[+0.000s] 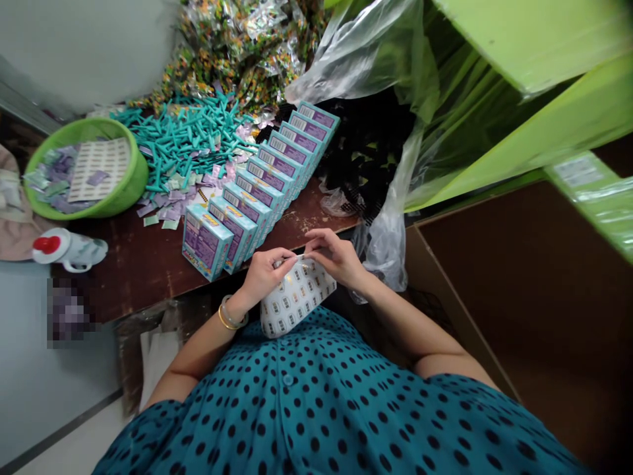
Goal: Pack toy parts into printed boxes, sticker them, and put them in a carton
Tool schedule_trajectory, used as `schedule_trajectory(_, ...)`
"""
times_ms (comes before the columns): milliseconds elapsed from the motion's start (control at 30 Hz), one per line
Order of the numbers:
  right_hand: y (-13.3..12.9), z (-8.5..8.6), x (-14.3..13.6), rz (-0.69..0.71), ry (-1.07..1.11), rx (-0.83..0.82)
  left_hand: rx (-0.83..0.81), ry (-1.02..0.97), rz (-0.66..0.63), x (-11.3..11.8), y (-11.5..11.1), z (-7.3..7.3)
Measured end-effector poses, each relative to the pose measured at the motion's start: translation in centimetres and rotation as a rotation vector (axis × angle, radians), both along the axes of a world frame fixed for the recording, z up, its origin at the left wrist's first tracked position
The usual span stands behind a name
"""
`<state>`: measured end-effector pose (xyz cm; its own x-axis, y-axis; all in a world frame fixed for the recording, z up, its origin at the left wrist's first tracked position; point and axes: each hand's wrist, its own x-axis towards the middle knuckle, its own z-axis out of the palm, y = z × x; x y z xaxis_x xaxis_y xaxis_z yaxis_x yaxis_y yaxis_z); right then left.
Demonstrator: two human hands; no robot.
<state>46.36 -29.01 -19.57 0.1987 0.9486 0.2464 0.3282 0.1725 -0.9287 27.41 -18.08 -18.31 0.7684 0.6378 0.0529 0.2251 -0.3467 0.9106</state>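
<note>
Light: bright and even, soft daylight look, source not visible.
Shadows: faint under the row of boxes (257,191); deep dark in the brown carton (534,310) at near right.
Glare: pale sheen on the clear plastic bag (366,53), far centre.
Blur: green flaps (544,39) at right smeared; far pile soft.
Distortion: strong wide-angle bending at edges.
Masking: pixelated patch, near left.

Head-worn view, steeply downward (close) over the table (148,264) edge.
</note>
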Motion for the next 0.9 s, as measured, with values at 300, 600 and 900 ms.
schedule_trajectory(300, -0.1, 0.5, 0.4, -0.038, -0.144, 0.031, -0.067, -0.042, 0.012, 0.6, -0.5, -0.1)
schedule_trajectory(600, 0.6, -0.2, 0.1, -0.026, -0.730, 0.346, -0.806, -0.049, 0.060, 0.5, 1.2, -1.3)
schedule_trajectory(900, 5.7, 4.0, 1.3, -0.114, -0.278, 0.310, -0.916, -0.026, 0.133, -2.0, 2.0, -1.3)
